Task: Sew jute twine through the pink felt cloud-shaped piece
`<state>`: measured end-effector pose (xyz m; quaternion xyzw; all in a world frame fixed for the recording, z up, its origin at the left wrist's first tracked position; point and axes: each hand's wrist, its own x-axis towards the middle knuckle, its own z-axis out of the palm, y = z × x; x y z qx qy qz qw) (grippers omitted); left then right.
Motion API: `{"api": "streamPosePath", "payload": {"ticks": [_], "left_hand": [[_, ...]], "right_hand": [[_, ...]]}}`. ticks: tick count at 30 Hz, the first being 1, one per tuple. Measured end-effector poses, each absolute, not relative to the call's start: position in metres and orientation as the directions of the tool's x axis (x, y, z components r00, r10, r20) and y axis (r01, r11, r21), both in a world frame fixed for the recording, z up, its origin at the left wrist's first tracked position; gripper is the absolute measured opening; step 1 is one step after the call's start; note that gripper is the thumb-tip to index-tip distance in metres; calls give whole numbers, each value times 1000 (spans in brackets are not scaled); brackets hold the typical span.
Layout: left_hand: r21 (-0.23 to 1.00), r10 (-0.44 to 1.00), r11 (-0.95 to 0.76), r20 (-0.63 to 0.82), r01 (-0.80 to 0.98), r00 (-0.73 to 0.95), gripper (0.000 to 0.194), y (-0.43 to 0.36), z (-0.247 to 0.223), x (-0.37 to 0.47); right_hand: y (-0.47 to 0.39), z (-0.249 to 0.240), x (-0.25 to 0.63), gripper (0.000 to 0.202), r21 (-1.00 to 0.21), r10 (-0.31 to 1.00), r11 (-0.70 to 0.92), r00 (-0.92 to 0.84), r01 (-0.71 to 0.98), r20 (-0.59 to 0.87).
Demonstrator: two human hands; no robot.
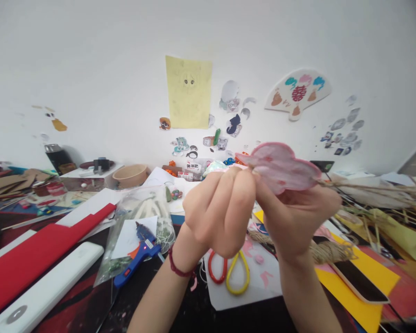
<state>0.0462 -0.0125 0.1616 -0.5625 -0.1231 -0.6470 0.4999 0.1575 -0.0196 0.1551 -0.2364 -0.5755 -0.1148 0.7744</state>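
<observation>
In front of me I hold up a pale pink cloth-like flower (275, 164) with scalloped, darker pink edges. My right hand (294, 219) grips it from below and behind, its thumb pressed near the flower's left end. Closed, with its fingers curled, my left hand (222, 208) meets that same end; its fingertips and whatever they pinch are hidden. A strand of twine (336, 184) runs off to the right from behind the flower. Below my hands, scissors with red and yellow handles (237, 277) lie on a white sheet (249, 298) with pink scraps.
A blue glue gun (138, 254) with a lit light rests on a plastic bag (107, 252) to the left. Further left are a white power strip-like bar (52, 286) and red paper (38, 249). On the right lie a phone (360, 282), yellow card (374, 310) and a twine bundle (329, 252).
</observation>
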Motion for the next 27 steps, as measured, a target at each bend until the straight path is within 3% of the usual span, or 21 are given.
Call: {"api": "streamPosePath", "payload": {"ticks": [5,8,12,20,27], "left_hand": [[-414,-540,-436,831,799,136,5,-9,159,48],[-419,-483,-474,859,774,169,6,-13,160,44],[-354,-470,-583,881,731,51,6,-16,163,44],[-244,-428,-706,895,664,-126,4,-16,161,53],[-263,-431,-691,898,674,-92,4,-17,164,52]], "right_hand": [[-22,154,158,45,-239,76,823,318,515,945],[-26,155,155,28,-230,85,833,294,503,952],[-30,158,152,15,-265,153,877,290,400,945],[-23,161,158,28,-407,365,910,317,74,875],[-23,160,158,33,-424,382,902,314,77,869]]}}
